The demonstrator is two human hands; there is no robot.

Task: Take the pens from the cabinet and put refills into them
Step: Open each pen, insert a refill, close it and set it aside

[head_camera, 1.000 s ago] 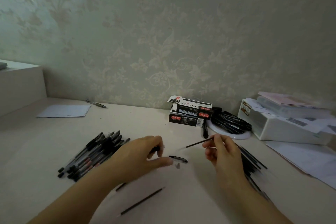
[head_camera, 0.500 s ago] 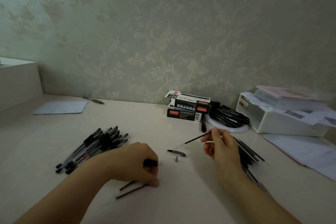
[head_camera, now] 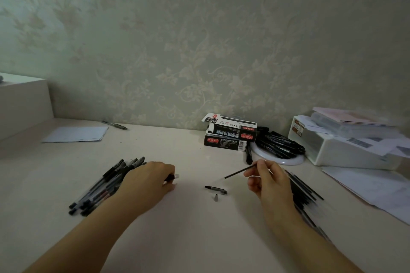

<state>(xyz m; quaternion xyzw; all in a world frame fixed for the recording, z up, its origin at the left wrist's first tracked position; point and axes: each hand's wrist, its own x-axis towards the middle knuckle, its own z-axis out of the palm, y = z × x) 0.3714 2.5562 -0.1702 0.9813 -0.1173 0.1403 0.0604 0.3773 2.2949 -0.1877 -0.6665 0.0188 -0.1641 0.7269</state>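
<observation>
— On the table (head_camera: pixel 195 239), what's held?
— Right hand (head_camera: pixel 269 180) pinches a refill (head_camera: pixel 238 172); left hand (head_camera: pixel 150 180) grips a pen barrel (head_camera: pixel 174 177) beside the pen pile (head_camera: pixel 106 186). Bare surface lies between them.

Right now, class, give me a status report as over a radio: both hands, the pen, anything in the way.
Left hand grips pen barrel. Right hand pinches refill, not yet inserted. Cap and tip piece lie on desk between the hands.
</observation>
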